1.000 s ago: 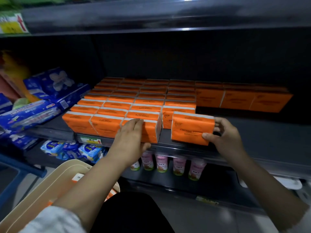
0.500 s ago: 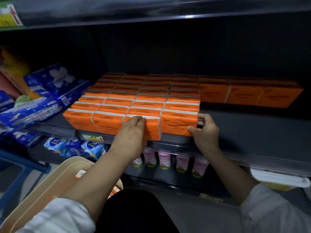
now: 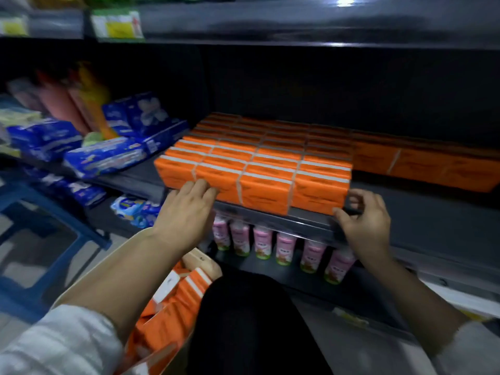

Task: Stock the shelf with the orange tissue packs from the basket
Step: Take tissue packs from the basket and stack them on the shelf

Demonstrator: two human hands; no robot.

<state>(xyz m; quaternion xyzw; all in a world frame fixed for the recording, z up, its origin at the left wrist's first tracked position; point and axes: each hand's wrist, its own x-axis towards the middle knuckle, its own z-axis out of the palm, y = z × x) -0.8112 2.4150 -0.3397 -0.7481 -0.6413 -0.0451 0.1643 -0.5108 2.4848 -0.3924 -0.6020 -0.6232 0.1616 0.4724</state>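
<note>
Orange tissue packs (image 3: pixel 259 161) fill the left part of the dark shelf (image 3: pixel 422 212) in tight rows, and a further line of orange packs (image 3: pixel 422 163) stands at the back right. My left hand (image 3: pixel 189 212) presses straight fingers against the front-row packs near their left end. My right hand (image 3: pixel 365 223) sits at the right end of the front row, fingers loosely curled beside the last pack (image 3: pixel 319 190), thumb by its lower corner; it holds nothing. More orange packs (image 3: pixel 176 304) lie in the cream basket (image 3: pixel 200 262) under my left arm.
Blue wrapped packs (image 3: pixel 105 158) lie on the shelf to the left. Pink bottles (image 3: pixel 262 244) line the shelf below. A blue stool (image 3: pixel 54 212) stands on the floor at the left. An upper shelf with price labels (image 3: pixel 116 25) hangs overhead.
My right hand slid the pack it held leftwards into the front row, flush with the others, then loosened its grip. The left hand shifted left along the front row.
</note>
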